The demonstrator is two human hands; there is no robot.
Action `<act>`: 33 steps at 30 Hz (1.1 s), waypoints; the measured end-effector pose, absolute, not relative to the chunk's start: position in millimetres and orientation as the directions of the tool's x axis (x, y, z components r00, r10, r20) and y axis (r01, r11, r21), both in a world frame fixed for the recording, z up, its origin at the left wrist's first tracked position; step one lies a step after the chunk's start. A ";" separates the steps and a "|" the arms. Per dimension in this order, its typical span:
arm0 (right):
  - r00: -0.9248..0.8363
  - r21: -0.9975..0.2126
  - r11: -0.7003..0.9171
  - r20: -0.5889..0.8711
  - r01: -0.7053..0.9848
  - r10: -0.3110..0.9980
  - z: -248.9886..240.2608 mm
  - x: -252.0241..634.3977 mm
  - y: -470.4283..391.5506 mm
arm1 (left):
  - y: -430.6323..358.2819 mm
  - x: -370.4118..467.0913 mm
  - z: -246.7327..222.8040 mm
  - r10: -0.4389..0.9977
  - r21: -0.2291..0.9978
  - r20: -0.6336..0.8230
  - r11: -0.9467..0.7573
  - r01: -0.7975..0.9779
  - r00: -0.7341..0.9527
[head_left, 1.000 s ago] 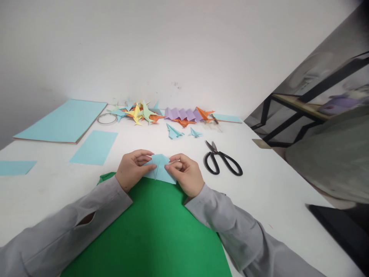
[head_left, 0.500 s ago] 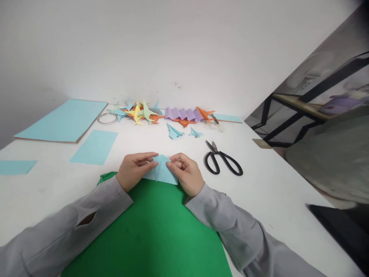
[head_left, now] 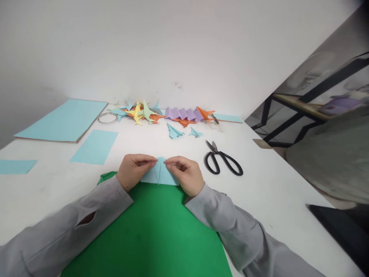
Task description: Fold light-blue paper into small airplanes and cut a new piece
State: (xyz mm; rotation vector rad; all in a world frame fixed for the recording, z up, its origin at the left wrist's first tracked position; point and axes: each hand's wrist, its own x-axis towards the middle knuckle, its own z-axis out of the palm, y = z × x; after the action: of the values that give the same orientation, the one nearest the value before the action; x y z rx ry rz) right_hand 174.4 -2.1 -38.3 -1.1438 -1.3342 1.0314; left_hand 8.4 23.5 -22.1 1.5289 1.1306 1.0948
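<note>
A small light-blue folded paper (head_left: 160, 175) lies between my hands at the far edge of a green sheet (head_left: 147, 231). Creases and flaps run down its middle, and its top narrows to a blunt peak. My left hand (head_left: 135, 170) pinches the upper left edge between thumb and forefinger. On the other side, my right hand (head_left: 187, 173) pinches the upper right edge the same way. The fingertips of both hands are close together near the peak. Right of my right hand lies a pair of black-handled scissors (head_left: 221, 157), blades slightly apart.
Folded paper planes in several colours (head_left: 145, 112) are heaped by the wall, with two blue paper planes (head_left: 174, 131) in front. A tape roll (head_left: 107, 118), a stack of blue sheets (head_left: 62, 121) and a cut blue rectangle (head_left: 95, 147) lie left. A dark flat object (head_left: 340, 231) is at right.
The folded paper has turned slightly and now sits more squarely, its lower left part more exposed. My right fingertips have shifted left and up toward the peak.
</note>
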 end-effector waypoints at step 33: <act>0.049 -0.999 0.032 0.031 -0.027 0.998 -35.9 173.1 -1.4 | 24.3 7.9 -19.6 0.975 0.989 0.043 -0.072 0.127 0.220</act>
State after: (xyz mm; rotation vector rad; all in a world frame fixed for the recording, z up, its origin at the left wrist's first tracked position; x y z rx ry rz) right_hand 173.1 -1.4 -35.9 -1.1882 -1.1675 1.1632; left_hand 7.9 24.3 -19.6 1.4460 1.1125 1.0195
